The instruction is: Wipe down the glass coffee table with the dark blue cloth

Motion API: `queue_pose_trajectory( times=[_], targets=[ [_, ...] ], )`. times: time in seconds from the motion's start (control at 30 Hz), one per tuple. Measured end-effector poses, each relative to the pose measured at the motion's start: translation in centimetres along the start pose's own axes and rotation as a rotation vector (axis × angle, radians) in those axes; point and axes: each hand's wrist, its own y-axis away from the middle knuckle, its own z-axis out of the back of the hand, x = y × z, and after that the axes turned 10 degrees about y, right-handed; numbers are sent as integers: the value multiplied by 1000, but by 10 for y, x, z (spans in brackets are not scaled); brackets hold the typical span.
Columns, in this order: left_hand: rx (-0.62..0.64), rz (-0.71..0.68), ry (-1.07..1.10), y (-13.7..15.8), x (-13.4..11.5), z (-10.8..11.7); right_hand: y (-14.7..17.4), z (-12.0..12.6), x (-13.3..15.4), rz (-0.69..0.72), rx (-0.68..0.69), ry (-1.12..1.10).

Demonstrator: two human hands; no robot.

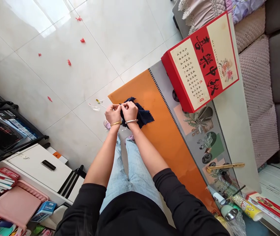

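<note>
A dark navy piece of cloth (144, 117) with frayed edges lies bunched over the edge of the orange tabletop (164, 131). My left hand (113, 114), with a gold bangle at the wrist, is closed in a pinch at the cloth's near left edge. Right beside it, my right hand (129, 111), wearing a silver bangle, pinches the same edge, and the fingertips of both hands almost meet. What exactly sits between the fingertips is too small to make out. A thin white strand (102, 105) shows just left of my left hand.
A red and cream gift box (204, 62) stands on the table's grey runner, with a wooden tool (225, 167) further along. Small red scraps (69, 62) dot the tiled floor. A white cabinet (38, 167) and a black rack (14, 127) are at left; a sofa (258, 98) is at right.
</note>
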Motion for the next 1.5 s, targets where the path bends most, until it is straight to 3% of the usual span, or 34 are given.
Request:
queue_pose_trajectory(
  times=[0.1,0.3,0.57,0.83,1.07,1.13,1.37,1.5],
  targets=[
    [0,-4,-3,0,-1,1,-1,3,-1,10,9,0],
    [44,47,-44,34,13,11,36,12,-16,-1,36,51],
    [21,-48,-33,-8,-2,-2,-9,0,-1,43,-11,53],
    [59,-38,-73,55,16,14,57,15,-33,86,-43,181],
    [-6,-76,8,-8,-3,-9,-8,-2,0,50,-80,200],
    [-19,-96,12,-13,-4,-10,-12,-1,1,77,-76,208],
    [-25,-30,64,54,28,10,58,19,-38,222,-11,206],
    [-96,108,209,56,28,2,61,15,-35,152,-17,235]
  ],
)
